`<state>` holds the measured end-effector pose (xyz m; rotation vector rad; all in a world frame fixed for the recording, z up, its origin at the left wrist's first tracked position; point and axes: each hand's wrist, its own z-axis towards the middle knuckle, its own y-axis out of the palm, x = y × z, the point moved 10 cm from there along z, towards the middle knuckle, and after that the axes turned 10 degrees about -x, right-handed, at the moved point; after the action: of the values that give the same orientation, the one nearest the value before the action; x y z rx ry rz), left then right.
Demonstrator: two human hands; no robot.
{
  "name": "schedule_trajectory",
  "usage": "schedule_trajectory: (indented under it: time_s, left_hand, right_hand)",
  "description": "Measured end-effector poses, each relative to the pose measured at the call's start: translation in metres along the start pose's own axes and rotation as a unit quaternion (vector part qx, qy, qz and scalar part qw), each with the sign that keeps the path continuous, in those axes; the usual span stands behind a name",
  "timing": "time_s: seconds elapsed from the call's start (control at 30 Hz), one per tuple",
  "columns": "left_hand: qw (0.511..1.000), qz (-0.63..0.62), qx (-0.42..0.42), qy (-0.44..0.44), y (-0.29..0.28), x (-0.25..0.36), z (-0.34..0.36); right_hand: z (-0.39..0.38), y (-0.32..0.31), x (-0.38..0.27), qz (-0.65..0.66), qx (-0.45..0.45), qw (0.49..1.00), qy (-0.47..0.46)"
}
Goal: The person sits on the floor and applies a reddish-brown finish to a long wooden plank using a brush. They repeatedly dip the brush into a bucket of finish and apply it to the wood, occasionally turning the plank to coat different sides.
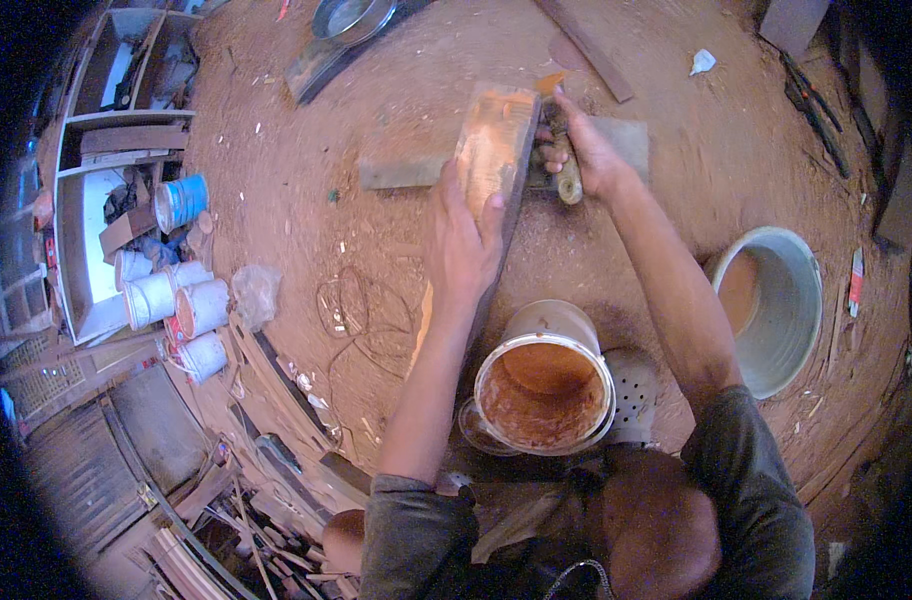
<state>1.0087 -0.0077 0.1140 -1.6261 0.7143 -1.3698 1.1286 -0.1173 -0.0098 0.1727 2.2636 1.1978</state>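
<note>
My left hand (463,240) grips a long wooden board (496,130), which slants up from beside the bucket. Wet-looking orange-brown filler covers part of the board's upper face. In my right hand (591,150) is a putty knife (569,182), its fingers closed round the handle beside the board's far end. Orange filler coats what shows of the blade at its far end. Below my hands stands a white-rimmed bucket (544,395), its inside smeared with reddish-brown filler. Another grey plank (621,150) lies flat on the ground behind the held board.
A large grey tub (781,320) stands at the right. Several paint buckets (201,305) cluster at the left by a shelf unit (126,130). Cord (361,320) lies coiled on the dirt floor. Wood scraps (266,540) fill the lower left. A shoe (631,395) is right beside the bucket.
</note>
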Motion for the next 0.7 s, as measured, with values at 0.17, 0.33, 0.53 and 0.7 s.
schedule_trajectory:
  time_s: [0.17, 0.33, 0.53, 0.7]
  left_hand:
    - [1.000, 0.008, 0.001, -0.004, 0.000, 0.002, 0.001]
    - [1.000, 0.003, 0.012, 0.001, 0.000, -0.001, -0.001]
    - [1.000, -0.001, -0.003, -0.009, 0.001, 0.004, 0.001]
    - [0.999, -0.037, -0.004, 0.000, 0.005, -0.006, 0.002]
  right_hand:
    - [-0.004, 0.000, 0.005, 0.017, -0.012, 1.000, 0.010]
    - [0.001, 0.001, 0.007, 0.040, -0.028, 0.999, -0.013]
    - [0.003, -0.021, -0.011, 0.019, 0.014, 0.999, -0.029]
    - [-0.009, -0.014, 0.010, -0.033, 0.027, 0.999, 0.014]
